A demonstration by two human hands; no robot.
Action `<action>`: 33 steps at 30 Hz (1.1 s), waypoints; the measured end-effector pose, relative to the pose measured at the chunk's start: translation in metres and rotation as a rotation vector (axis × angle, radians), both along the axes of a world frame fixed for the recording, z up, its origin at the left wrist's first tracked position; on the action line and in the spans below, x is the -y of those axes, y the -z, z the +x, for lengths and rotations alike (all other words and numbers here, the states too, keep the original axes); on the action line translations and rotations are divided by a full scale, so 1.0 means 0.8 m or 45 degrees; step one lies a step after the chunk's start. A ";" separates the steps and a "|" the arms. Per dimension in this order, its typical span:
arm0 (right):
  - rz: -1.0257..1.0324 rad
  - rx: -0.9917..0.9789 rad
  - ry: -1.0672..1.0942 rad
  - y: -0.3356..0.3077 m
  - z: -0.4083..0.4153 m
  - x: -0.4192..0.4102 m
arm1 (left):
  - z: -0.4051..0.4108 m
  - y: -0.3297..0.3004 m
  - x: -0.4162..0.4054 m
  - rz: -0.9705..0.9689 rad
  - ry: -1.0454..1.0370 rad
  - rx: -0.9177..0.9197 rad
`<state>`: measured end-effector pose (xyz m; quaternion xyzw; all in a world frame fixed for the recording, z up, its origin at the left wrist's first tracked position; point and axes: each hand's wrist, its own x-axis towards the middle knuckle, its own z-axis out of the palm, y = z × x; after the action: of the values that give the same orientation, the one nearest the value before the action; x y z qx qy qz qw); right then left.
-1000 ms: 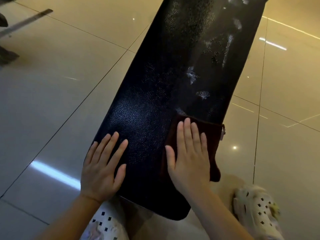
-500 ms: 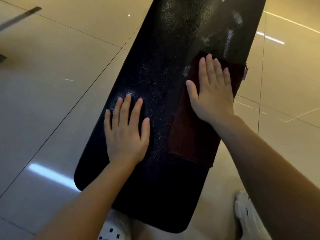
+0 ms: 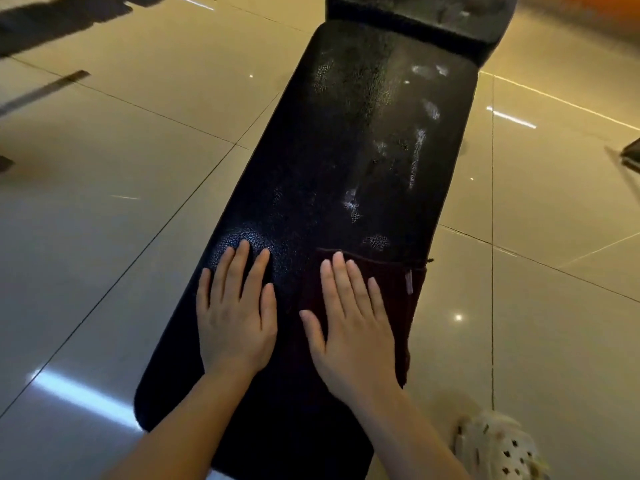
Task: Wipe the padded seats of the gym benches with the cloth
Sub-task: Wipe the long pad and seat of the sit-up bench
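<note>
A long black padded bench seat runs away from me across the middle of the view, with whitish smears on its far right part. A dark red cloth lies flat on the seat's near right side. My right hand presses on the cloth with straight fingers. Beside it, my left hand rests flat on the bare leather, fingers spread. A second black pad adjoins the seat at its far end.
Glossy beige floor tiles surround the bench on both sides. A white perforated shoe stands on the floor at the bottom right. Dark equipment parts show at the top left and right edge.
My right hand has drawn the cloth back toward me from the far part of the seat. The left hand stays flat on the seat's left side. More of the bench's far end is in view.
</note>
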<state>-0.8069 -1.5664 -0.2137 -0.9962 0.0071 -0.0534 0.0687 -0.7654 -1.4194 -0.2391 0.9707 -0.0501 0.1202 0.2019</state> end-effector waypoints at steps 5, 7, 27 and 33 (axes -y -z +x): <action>-0.029 0.039 0.102 -0.036 0.113 0.047 | 0.002 0.002 0.002 -0.004 -0.024 0.055; -0.041 -0.008 0.114 -0.048 0.148 0.055 | 0.001 0.001 0.003 -0.009 -0.026 0.074; -0.038 -0.019 0.060 -0.050 0.141 0.045 | 0.001 0.001 0.005 0.003 -0.049 0.093; 0.089 0.015 0.011 -0.031 0.036 0.028 | 0.001 -0.001 0.005 0.012 -0.034 0.069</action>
<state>-0.7779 -1.5885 -0.1886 -0.9928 0.0128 -0.0594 0.1035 -0.7645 -1.4232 -0.2381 0.9686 -0.0433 0.1491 0.1943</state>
